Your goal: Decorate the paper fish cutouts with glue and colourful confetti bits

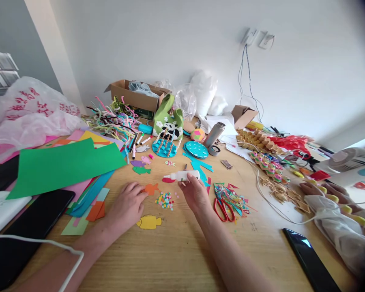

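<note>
My right hand (196, 192) is closed around a small white glue bottle (178, 175), held on its side with the nozzle pointing left. Below the nozzle lies a red paper piece (168, 181). My left hand (129, 205) lies palm down on the table, its fingertips at the edge of an orange paper fish (152, 189). Just right of that fish is a pile of small coloured paper dots (164, 201). A yellow paper fish (149, 222) lies nearer to me. Farther off are purple (136, 164), green (141, 170) and pink (146, 159) paper fish.
Red-handled scissors (224, 210) lie beside colourful paper scraps (231, 198). Coloured sheets (69, 162) are stacked at left. A metal flask (214, 134), a panda bag (168, 123) and pipe cleaners (112, 121) stand or lie behind. A phone (310, 261) and white fan (346, 164) are at right.
</note>
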`<control>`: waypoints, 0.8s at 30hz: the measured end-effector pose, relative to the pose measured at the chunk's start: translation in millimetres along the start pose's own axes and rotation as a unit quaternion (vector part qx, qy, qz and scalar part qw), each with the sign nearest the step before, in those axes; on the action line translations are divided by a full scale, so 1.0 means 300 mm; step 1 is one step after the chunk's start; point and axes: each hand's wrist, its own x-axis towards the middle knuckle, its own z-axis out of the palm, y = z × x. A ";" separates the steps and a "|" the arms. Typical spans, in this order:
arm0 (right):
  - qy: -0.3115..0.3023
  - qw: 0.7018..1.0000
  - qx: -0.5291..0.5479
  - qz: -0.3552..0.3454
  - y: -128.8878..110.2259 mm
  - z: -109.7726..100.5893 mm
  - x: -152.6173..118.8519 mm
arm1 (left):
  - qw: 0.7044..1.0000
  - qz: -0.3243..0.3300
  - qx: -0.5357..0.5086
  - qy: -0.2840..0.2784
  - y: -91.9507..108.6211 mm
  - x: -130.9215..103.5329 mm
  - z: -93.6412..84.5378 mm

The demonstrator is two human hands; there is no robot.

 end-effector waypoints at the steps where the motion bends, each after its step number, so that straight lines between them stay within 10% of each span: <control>1: -0.013 1.000 -0.015 0.000 -0.002 0.025 0.007 | 1.000 0.001 0.006 -0.007 0.003 0.000 -0.003; 8: -0.106 0.956 -0.247 -0.116 0.009 0.183 0.045 | 0.999 0.005 0.026 -0.023 0.011 -0.001 -0.016; 15: -0.108 0.879 -0.403 -0.230 0.093 0.166 0.029 | 1.000 -0.009 0.015 -0.023 0.013 -0.001 -0.022; 24: -0.152 0.852 -0.441 -0.240 0.112 0.171 0.011 | 0.999 -0.007 0.027 -0.035 0.024 -0.010 -0.020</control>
